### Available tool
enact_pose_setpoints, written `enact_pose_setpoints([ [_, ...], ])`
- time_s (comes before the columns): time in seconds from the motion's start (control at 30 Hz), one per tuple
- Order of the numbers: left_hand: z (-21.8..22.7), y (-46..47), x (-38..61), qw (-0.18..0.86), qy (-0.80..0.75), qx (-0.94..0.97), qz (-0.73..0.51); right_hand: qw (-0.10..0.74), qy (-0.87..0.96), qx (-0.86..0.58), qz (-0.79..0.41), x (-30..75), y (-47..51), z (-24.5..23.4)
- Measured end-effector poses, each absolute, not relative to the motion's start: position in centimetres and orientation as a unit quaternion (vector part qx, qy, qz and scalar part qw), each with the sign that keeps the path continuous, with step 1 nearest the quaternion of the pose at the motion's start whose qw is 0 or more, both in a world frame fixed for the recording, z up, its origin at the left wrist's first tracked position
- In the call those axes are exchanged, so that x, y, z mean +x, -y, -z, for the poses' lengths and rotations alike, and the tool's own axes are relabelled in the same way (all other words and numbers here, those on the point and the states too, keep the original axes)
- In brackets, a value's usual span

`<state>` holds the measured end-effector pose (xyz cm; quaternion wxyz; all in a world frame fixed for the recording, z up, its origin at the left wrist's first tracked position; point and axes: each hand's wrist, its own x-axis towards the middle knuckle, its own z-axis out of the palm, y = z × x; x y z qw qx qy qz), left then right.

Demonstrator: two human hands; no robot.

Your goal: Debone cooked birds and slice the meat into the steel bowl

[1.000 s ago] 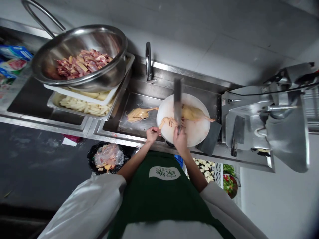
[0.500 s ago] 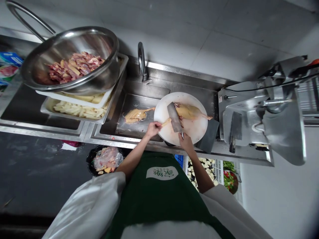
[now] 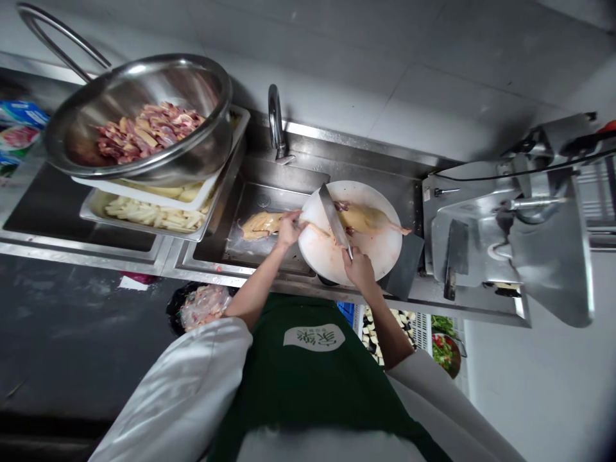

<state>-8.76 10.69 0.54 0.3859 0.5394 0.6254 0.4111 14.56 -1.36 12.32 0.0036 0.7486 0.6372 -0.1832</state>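
Observation:
My right hand (image 3: 359,266) is wrapped round the handle of a cleaver (image 3: 331,213), whose blade stands edge-on over the round white chopping board (image 3: 385,253). To the right of the blade lies a plucked bird (image 3: 368,219), with raw flesh at its cut end. My left hand (image 3: 289,228) is at the board's left rim, fingers curled together. Near its fingertips a pale narrow strip of poultry (image 3: 316,229) lies on the board. Another plucked bird (image 3: 260,226) lies in the sink, its thin end covered by that hand. What the left fingers hold is hidden.
A large steel bowl (image 3: 219,144) of cut meat stands on trays of pale strips (image 3: 154,215) at left. The tap (image 3: 276,119) rises behind the sink. At right are a slicing machine (image 3: 548,237) and another cleaver (image 3: 457,250). Below the counter sit a black-lined container (image 3: 174,311) and diced vegetables (image 3: 397,319).
My left hand has moved left and up, from the strip to the board's rim. The strip lies at a different angle. The cleaver's blade has turned edge-on and shifted slightly left.

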Motion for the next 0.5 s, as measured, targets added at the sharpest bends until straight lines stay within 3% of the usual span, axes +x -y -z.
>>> enact_pose_setpoints([
  [0.1,-0.7,-9.6,-9.0,0.196,-0.716,0.424,-0.519,-0.059,-0.649,0.743,0.149,12.9,0.4,-12.2],
  [0.17,-0.5,-8.5,-9.0,0.139,-0.734,0.387,-0.54,-0.101,-0.652,0.739,0.133,11.5,-0.1,-11.7],
  [0.37,1.3,-6.9,-5.9,0.23,-0.599,0.633,-0.433,-0.083,-0.69,0.696,0.178,8.3,-1.1,-8.5],
  [0.5,1.9,-7.9,-4.9,0.268,-0.585,0.68,-0.352,-0.089,-0.688,0.692,0.2,8.7,-1.7,-7.7],
])
